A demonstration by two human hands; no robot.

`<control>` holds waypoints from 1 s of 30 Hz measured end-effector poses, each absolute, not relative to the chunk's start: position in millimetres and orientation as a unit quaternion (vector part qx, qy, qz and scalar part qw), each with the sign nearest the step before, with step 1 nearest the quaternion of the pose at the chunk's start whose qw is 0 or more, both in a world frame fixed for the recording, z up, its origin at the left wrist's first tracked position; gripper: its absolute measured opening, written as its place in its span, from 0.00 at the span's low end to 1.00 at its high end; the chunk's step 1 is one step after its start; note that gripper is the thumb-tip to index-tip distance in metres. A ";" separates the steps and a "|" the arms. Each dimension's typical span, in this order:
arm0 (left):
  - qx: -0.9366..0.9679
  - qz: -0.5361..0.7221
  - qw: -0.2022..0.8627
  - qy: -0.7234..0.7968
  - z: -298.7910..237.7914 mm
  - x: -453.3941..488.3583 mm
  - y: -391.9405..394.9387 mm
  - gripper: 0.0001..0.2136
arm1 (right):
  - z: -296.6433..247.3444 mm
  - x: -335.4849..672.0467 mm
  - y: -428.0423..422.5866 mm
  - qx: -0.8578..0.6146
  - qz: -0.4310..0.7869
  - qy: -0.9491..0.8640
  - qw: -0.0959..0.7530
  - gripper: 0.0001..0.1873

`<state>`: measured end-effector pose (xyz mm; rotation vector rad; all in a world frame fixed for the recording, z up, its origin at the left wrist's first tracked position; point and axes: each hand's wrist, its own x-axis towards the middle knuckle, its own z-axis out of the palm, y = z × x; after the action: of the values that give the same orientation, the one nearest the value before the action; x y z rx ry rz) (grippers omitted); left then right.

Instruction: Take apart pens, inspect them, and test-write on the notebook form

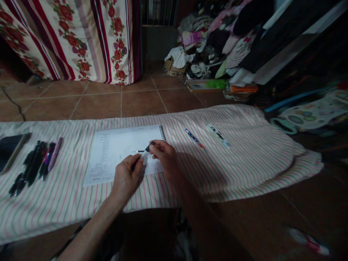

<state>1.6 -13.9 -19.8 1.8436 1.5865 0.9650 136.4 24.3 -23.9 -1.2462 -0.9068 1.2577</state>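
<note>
My left hand (pixel 127 176) and my right hand (pixel 165 157) both grip a pen (pixel 143 156) with a dark cap, held over a spiral notebook (pixel 114 150) lying on a striped cloth (pixel 244 156). The left fingers wrap the pen's lower barrel, and the right fingers pinch its dark upper end. A thin pen refill (pixel 137 151) lies on the page just beyond my hands.
Several dark and purple pens (pixel 35 163) lie at the left beside a dark phone (pixel 9 149). Two more pens (pixel 194 138) (pixel 218 135) rest at the right. Tiled floor, a floral sheet (pixel 81 36) and a clothes pile (pixel 217 40) lie beyond.
</note>
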 end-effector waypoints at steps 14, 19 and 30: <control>0.712 0.302 0.200 0.601 -19.6 -1.3 -14.7 0.14 | -13.0 144.9 22.9 -0.540 0.519 -0.360 0.556 0.18; 0.720 0.291 0.164 0.608 -17.8 -6.2 -13.7 0.14 | -12.4 153.3 23.6 -0.557 0.505 -0.353 0.556 0.19; 0.725 0.243 0.135 0.630 -15.8 -8.9 -15.1 0.14 | -24.5 169.2 28.3 -0.597 0.442 -0.418 0.522 0.18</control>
<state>-8.9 -15.1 -15.8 2.0998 1.8259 0.7029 169.2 28.3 -24.5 -1.4304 -1.0020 1.0584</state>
